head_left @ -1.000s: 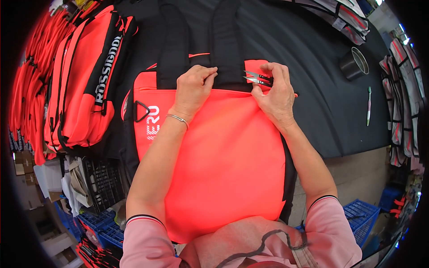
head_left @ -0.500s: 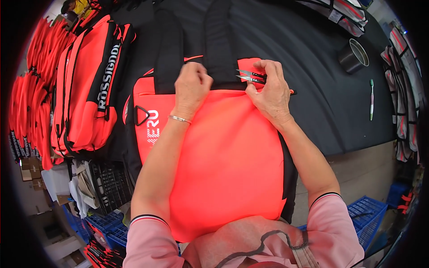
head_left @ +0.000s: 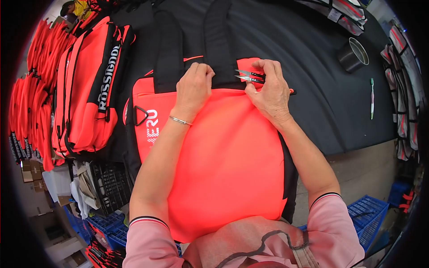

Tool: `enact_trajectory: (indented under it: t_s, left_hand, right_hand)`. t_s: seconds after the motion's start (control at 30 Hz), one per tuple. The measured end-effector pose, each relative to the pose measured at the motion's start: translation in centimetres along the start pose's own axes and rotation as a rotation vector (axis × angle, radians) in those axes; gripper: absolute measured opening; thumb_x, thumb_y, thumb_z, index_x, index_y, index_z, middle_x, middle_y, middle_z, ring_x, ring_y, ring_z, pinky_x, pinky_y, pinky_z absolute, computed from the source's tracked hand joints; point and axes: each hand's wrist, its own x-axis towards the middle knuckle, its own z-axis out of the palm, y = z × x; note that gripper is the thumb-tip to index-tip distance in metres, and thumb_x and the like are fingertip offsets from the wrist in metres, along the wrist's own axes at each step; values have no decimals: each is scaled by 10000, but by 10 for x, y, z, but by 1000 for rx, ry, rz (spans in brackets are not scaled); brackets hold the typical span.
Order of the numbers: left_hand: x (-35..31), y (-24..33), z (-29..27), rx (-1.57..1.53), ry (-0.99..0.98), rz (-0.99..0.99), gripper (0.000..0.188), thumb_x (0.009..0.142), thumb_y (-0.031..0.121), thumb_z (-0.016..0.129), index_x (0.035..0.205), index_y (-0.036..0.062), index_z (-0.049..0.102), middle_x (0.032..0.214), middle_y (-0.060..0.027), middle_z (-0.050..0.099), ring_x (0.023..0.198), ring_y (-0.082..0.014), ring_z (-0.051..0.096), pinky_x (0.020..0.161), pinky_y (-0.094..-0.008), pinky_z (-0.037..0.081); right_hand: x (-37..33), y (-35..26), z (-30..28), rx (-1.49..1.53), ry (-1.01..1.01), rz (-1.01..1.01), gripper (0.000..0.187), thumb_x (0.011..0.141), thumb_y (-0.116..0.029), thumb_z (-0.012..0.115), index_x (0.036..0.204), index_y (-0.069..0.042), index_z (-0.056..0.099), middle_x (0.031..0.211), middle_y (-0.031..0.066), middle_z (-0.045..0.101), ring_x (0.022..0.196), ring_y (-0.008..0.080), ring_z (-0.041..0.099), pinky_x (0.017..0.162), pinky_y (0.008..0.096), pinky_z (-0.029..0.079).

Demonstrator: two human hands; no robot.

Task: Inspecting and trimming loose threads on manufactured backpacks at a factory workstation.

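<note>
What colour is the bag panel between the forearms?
The panel is bright coral-red, clearest in the head view.

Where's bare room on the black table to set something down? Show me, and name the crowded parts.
The black table is bare right of the near bag, up to the cup and toothbrush, and between the straps and grey bundle. It's crowded on the left, where a second bag lies, and around the left hand, right hand and scissors.
</note>
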Motion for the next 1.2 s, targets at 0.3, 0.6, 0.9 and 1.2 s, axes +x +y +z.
enact_trajectory:
  t_s: [0.3,0.6,0.9,1.2]
  left_hand:
    - [-9,-4,-6,-335,-54,-312,109,991,127,514,977,18,516,832,-134,578,711,-275,588,662,-361,483]
    - [-13,-2,-9,-485,-99,-388,143,1009,139,482,973,3,507,813,-124,567,706,-255,580,689,-355,480]
    - [-8,-15,-24,-366,-313,-45,140,1015,120,483,961,-9,488,807,-97,522,715,-206,512,703,-312,454]
    - [-2,-13,-21,-428,-263,-319,136,998,132,513,963,0,519,811,-133,592,702,-271,596,690,-365,477]
  right_hand:
    - [22,-14,-4,-36,17,-207,378,755,-159,791,1060,-66,587,1032,76,563,884,254,617,760,383,501]
    - [63,-30,20,-206,-269,-172,536,778,-397,787,1149,-76,571,943,72,665,911,273,641,775,385,509]
    - [66,-16,22,-177,-431,30,667,722,-440,830,1201,-76,542,955,102,665,898,253,650,772,375,510]
    - [50,-11,13,-185,-308,-316,289,815,-249,761,976,-77,593,873,43,635,848,229,611,749,360,478]
